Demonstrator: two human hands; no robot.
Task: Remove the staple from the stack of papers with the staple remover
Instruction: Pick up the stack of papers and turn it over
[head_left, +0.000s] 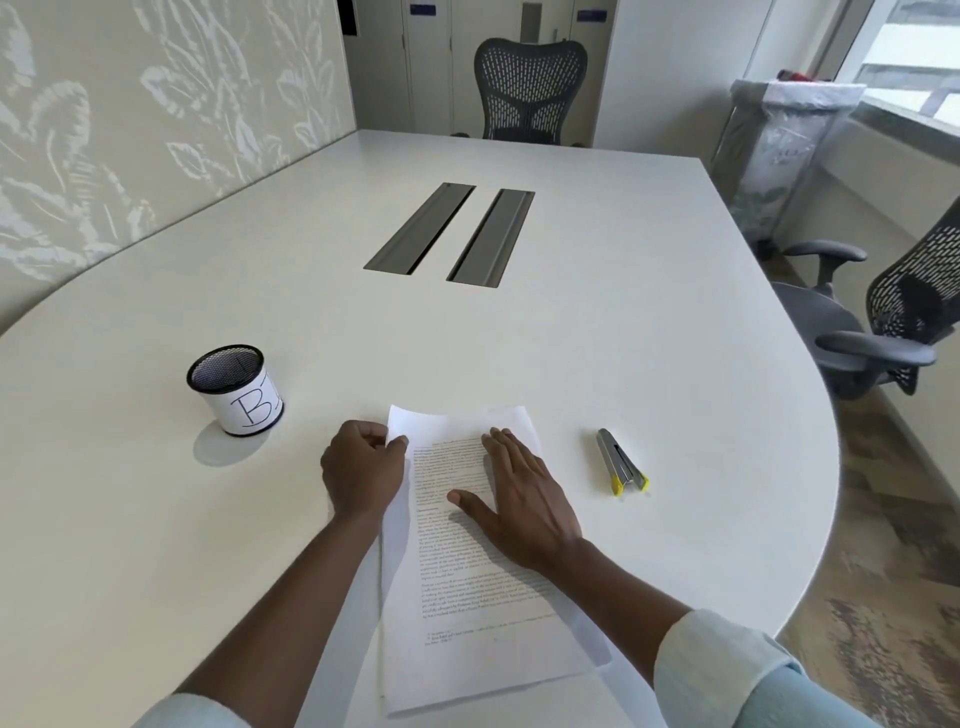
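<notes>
- white table (571, 364), rounded edge, 2 dark cable slots (452, 234) mid-surface
- stack of papers (478, 597) lies at near edge, printed side up, top left corner lifted a bit
- right hand (524, 499) flat on the stack, fingers spread, pressing down
- left hand (363, 473) curled, pinching the stack's top left corner; staple itself too small to tell
- mesh pen cup (234, 387), label "B", well left of stack
- staple remover (621, 462), grey with yellow tips, on table right of stack, untouched
</notes>
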